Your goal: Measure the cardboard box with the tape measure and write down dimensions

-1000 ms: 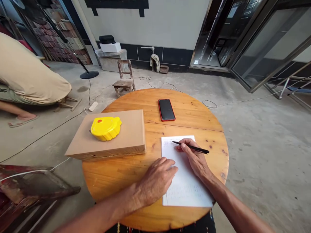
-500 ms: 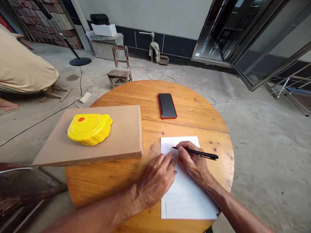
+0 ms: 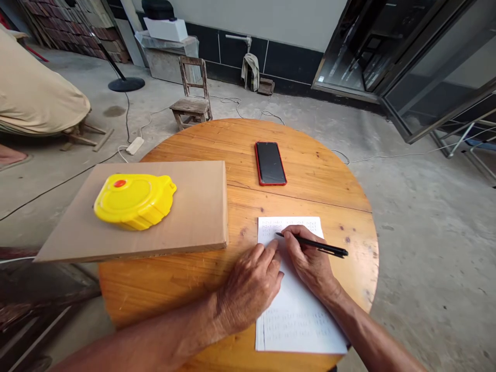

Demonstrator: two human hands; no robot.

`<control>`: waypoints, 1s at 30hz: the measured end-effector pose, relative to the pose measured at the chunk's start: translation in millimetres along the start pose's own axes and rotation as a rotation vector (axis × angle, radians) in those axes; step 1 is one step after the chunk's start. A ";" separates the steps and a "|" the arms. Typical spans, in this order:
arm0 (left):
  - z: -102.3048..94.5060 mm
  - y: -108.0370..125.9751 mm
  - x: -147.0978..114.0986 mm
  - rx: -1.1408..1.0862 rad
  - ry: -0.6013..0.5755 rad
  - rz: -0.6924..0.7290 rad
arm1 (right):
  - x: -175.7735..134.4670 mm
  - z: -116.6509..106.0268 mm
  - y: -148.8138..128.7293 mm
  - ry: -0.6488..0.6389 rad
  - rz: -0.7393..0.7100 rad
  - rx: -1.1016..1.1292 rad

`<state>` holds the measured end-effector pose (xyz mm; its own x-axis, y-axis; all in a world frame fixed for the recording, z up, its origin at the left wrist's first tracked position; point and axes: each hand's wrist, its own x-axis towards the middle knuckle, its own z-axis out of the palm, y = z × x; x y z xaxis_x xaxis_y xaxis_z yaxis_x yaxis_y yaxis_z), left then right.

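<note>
A black pen (image 3: 321, 245) is pinched in my right hand (image 3: 312, 261), its tip at the upper part of a white sheet of paper (image 3: 294, 320). Rows of small handwriting run along the top of the sheet and near its bottom edge. My left hand (image 3: 253, 284) rests on the left side of the paper, fingers slightly bent and lying on it, close to the pen tip. Both hands are over a round wooden table (image 3: 310, 170).
A cardboard box (image 3: 197, 206) with a yellow tape-measure-shaped case (image 3: 135, 201) on it covers the table's left side. A red-edged phone (image 3: 270, 163) lies beyond the paper. Behind stand a small wooden chair (image 3: 191, 106) and a stand base (image 3: 126, 84); cables cross the floor.
The view has shifted slightly, so the box, phone and background sit a little differently in it. My hands keep nearly the same pose, the pen still at the upper lines.
</note>
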<state>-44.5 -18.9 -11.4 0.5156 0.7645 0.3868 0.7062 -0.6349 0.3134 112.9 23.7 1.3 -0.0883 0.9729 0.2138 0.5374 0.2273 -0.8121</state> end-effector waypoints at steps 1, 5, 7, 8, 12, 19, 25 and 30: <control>-0.6 0.2 0.3 -0.005 0.000 -0.003 | 0.1 0.4 0.2 0.001 0.001 0.002; -3.0 1.0 1.1 -0.023 -0.012 -0.015 | 0.1 1.8 0.3 -0.005 0.003 0.019; -3.4 1.0 1.4 -0.033 -0.018 -0.021 | 0.4 2.0 0.0 -0.010 0.006 0.023; -3.4 0.9 1.6 -0.037 -0.018 -0.023 | 0.6 2.1 0.0 -0.011 0.007 0.022; -2.8 0.4 1.8 -0.047 -0.013 -0.026 | 1.0 1.8 0.1 -0.010 0.012 0.010; -1.9 -0.9 1.2 -0.049 -0.022 -0.023 | 0.5 2.8 1.6 -0.029 0.016 -0.004; -0.8 -0.8 0.1 -0.051 -0.018 -0.020 | -0.6 2.8 1.6 -0.037 -0.001 -0.022; -1.9 -1.4 -0.1 -0.060 -0.015 -0.024 | -0.6 2.0 -0.5 -0.039 -0.005 -0.022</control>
<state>-46.5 -18.4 -10.3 0.5067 0.7808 0.3656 0.6881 -0.6217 0.3742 111.0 23.1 0.5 -0.1235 0.9727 0.1966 0.5549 0.2319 -0.7989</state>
